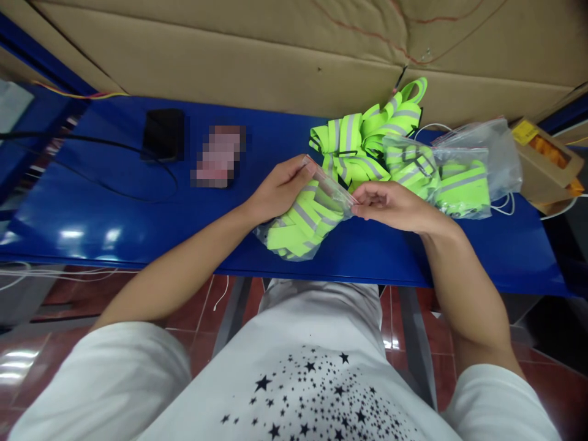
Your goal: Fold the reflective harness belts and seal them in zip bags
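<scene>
A clear zip bag [333,191] is stretched between my two hands at its top edge. Folded inside it lies a neon yellow-green reflective strap [305,220] with silver stripes. My left hand [287,187] grips the upper left corner of the bag, thumb along the edge. The right corner is pinched by my right hand [383,202], its fingers curled. Just beyond the hands, a loose pile of the same reflective straps [362,131] rests on the table. To the right of it are filled bags [462,187] with folded straps inside.
The blue table [114,214] runs against a cardboard-covered wall [229,61]. On the left are a black box-like object [163,135], a blurred-out pinkish item [218,156] and a black cable [105,142]. A cardboard box [544,159] with orange contents stands at the right, near white cables.
</scene>
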A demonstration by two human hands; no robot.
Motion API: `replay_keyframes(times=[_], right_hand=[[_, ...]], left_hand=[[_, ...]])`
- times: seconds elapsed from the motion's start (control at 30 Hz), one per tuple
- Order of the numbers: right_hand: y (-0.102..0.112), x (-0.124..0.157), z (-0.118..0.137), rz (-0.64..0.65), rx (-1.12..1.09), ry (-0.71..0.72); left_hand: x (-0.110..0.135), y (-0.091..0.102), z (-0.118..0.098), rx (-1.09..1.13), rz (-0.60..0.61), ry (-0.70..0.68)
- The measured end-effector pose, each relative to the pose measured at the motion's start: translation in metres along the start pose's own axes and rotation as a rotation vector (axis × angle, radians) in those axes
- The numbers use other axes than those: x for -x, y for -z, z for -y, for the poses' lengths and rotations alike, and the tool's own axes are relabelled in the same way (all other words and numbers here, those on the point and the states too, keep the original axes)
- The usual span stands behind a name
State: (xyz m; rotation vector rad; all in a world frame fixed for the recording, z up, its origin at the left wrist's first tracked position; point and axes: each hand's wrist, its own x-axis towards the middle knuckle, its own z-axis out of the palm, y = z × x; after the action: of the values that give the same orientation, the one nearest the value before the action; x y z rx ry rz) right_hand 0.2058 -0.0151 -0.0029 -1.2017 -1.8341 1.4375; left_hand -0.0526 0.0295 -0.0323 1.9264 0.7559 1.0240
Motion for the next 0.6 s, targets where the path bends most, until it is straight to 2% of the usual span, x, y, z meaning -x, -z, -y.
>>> replay_keyframes(times=[0.13, 0.33, 0.6], right_hand=[[-0.004, -0.001, -0.001, -0.031, -0.075, 0.000], [-0.008, 0.001, -0.001, -0.084, -0.006, 0.034], [-0.019, -0.006, 0.000, -0.126, -0.054, 0.070]], left_hand=[[0.002, -0.001, -0.003, -0.035, -0.024, 0.011], [0.003, -0.005, -0.002, -0.082, -0.018, 0.010], [0.007, -0.012, -0.007, -0.084, 0.017, 0.034]])
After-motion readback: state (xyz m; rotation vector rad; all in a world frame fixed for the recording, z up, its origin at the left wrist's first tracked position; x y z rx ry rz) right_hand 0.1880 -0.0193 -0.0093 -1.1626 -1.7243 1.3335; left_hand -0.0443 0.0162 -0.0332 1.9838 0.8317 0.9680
